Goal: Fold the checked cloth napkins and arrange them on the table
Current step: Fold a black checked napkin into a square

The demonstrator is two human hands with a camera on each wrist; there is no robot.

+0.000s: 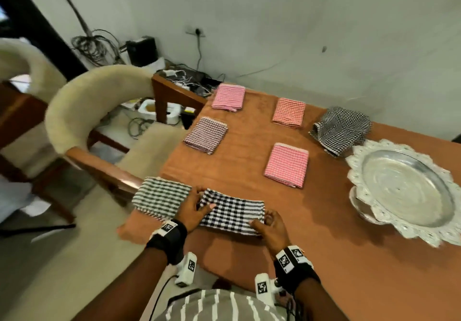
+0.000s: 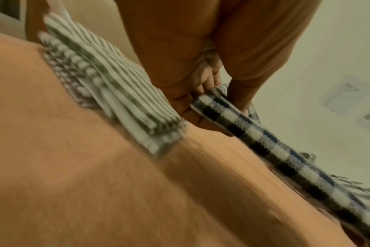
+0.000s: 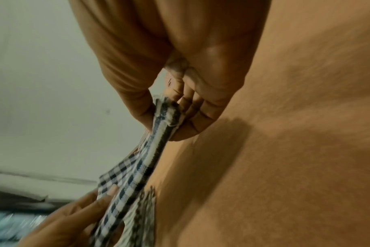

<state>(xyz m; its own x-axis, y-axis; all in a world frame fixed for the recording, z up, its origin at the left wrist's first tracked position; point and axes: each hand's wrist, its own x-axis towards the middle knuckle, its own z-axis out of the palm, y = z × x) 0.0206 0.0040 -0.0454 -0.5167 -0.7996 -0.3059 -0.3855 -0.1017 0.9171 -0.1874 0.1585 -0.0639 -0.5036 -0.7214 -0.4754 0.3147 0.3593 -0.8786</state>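
Note:
A black-and-white checked napkin (image 1: 232,212), folded into a strip, lies near the table's front edge. My left hand (image 1: 197,208) pinches its left end (image 2: 213,103) between thumb and fingers. My right hand (image 1: 268,223) pinches the right end (image 3: 165,113). Just left of it lies a folded grey checked napkin (image 1: 161,197) (image 2: 108,86) at the table's corner. Farther back lie several folded napkins: pink (image 1: 229,97), orange (image 1: 288,112), maroon (image 1: 206,134) and pink (image 1: 287,165). A crumpled black checked napkin (image 1: 340,129) sits unfolded at the back right.
The table (image 1: 324,258) is covered in orange-brown cloth. A silver tray (image 1: 409,188) with a lacy rim stands at the right. A cream padded chair (image 1: 99,111) is pushed against the table's left side. Cables and a small side table (image 1: 179,91) sit by the wall.

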